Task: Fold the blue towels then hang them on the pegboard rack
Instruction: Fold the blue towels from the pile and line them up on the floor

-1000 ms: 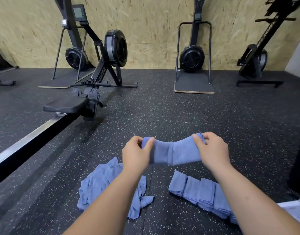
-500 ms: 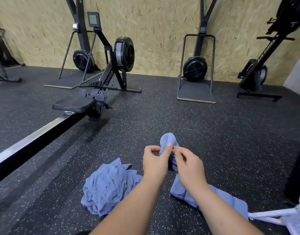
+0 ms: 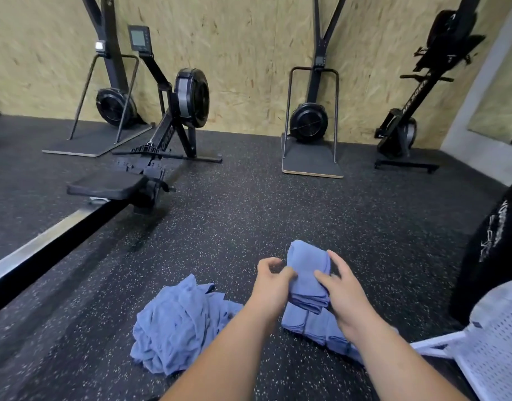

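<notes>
Here, two hands hold one folded blue towel (image 3: 308, 273) up above the floor (image 3: 249, 212). The left hand (image 3: 270, 287) pinches its left side with thumb and curled fingers. The right hand (image 3: 346, 296) pinches its right side, thumb in front. Right under it lies a row of folded towels (image 3: 309, 322); the arm hides some, so I cannot count them. One messy pile (image 3: 174, 325) lies beside them. One white rack (image 3: 497, 342) lies at the floor's near right corner. Four black gym machines (image 3: 191, 99) stand along its far edge.
</notes>
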